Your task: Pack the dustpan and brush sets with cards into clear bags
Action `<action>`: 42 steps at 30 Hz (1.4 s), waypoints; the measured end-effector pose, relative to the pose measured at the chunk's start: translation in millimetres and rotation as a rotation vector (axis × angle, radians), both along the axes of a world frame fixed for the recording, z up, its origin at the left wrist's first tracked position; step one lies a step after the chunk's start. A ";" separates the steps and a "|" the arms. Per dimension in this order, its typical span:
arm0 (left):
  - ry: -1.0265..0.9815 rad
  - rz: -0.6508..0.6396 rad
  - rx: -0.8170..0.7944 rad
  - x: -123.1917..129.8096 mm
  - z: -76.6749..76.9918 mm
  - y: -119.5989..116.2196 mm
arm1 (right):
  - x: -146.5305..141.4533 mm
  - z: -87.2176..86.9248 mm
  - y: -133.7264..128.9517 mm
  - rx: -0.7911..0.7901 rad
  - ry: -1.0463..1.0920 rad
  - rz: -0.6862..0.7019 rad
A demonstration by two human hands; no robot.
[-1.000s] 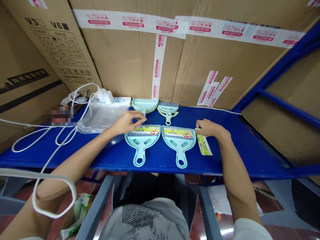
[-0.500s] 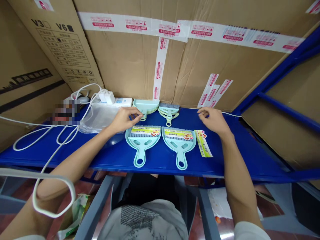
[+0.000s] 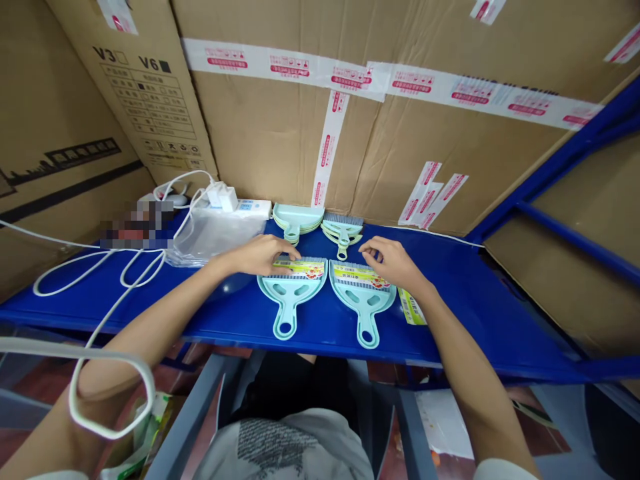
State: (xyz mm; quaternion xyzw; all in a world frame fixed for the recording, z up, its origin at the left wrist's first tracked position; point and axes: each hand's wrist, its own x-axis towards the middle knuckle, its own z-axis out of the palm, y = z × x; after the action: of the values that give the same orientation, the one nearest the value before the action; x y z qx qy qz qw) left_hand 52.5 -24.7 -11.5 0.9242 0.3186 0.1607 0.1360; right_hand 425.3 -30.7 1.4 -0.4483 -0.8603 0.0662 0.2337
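Observation:
Two light-green dustpans lie side by side on the blue table, handles towards me, each with a small brush and a yellow-and-white label card in its pan. My left hand is at the far left corner of the left dustpan, thumb and forefinger apart, the thumb over its label card. Over the far edge of the right dustpan is my right hand, its fingers loosely bent and nothing visible in them. Its label card shows just left of that hand. My right forearm partly hides a loose label card.
At the back are a stack of dustpans and a pile of small brushes. Clear plastic bags, a white power strip and looping white cables lie to the left. Cardboard walls enclose the table.
My left hand has moved right and nearer, onto the left dustpan's edge. My right hand has come left over the right dustpan. The whole view has shifted slightly.

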 end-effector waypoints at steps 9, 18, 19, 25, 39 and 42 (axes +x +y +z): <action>-0.025 0.023 -0.011 0.1 0.2 -1.4 | -5.2 -3.9 -0.1 -0.034 -0.013 0.022; -0.016 0.019 -0.022 -0.5 -0.3 -1.5 | -9.4 -3.9 -2.0 -0.024 -0.019 0.050; -0.010 0.016 -0.019 -0.3 0.2 -1.8 | -9.6 -3.1 -2.3 -0.020 -0.015 0.051; -0.150 0.008 0.124 0.2 6.9 -5.6 | -24.9 3.5 -16.2 -0.014 0.038 0.220; -0.346 0.100 0.358 4.2 -1.7 -3.2 | -95.3 -24.5 -67.5 0.189 -0.338 0.527; -0.365 0.125 0.364 5.0 -1.2 -4.0 | -98.7 -26.1 -68.3 0.189 -0.351 0.524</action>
State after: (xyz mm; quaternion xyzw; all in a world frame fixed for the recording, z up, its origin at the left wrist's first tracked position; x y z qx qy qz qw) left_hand 57.5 -28.7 -12.7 0.8678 0.3109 0.3874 0.0124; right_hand 326.7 -99.0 -24.8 -0.1929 -0.9758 -0.0343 0.0973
